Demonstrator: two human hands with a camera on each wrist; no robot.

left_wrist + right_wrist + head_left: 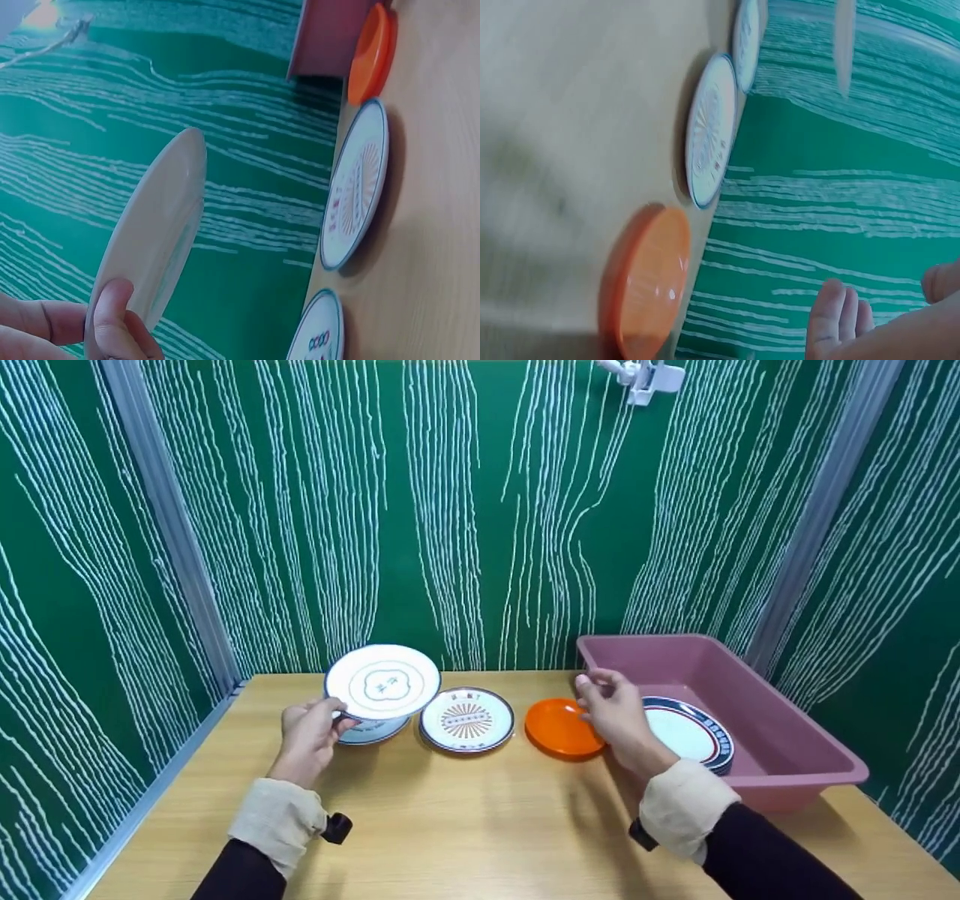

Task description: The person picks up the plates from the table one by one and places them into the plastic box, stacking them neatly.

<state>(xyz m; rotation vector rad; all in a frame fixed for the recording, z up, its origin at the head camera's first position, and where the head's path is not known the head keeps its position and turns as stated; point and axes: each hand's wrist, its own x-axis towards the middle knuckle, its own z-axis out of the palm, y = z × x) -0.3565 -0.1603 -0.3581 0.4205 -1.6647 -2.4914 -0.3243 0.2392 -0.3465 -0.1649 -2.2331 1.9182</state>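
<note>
My left hand (311,739) grips a white plate (382,682) with a blue rim by its lower left edge, thumb on top, and holds it tilted above the table. Below it, partly hidden, lies another plate (375,732). To the right is a white plate with a sunburst pattern (466,721), then an orange plate (564,729). Over the space between the orange plate and the tub hovers my right hand (622,724), fingers loosely bent and holding nothing; the right wrist view shows its fingers (840,311) apart from any plate.
A pink tub (780,720) stands at the right of the wooden table (480,840), with white plates with dark blue rims (686,731) stacked inside. Green walls with white wavy lines (442,510) enclose the back and sides. A white device (649,379) is mounted high on the back wall.
</note>
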